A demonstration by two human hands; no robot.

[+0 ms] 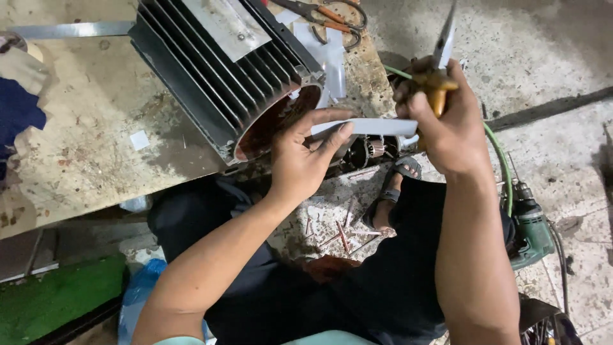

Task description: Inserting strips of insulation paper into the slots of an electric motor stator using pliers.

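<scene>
Left hand (pixel 300 160): pinches white strip (pixel 364 126) just right of motor (pixel 223 70) opening.
Right hand (pixel 440 121): fist closed on scissors (pixel 440 57), touching strip's far end.

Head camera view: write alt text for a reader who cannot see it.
A person's left hand holds a white strip while the right hand grips yellow-handled scissors, beside a dark finned motor housing on a stained workbench.

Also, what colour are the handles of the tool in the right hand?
Yellow-orange handles, gripped in the right hand; seen in the head view.
</scene>
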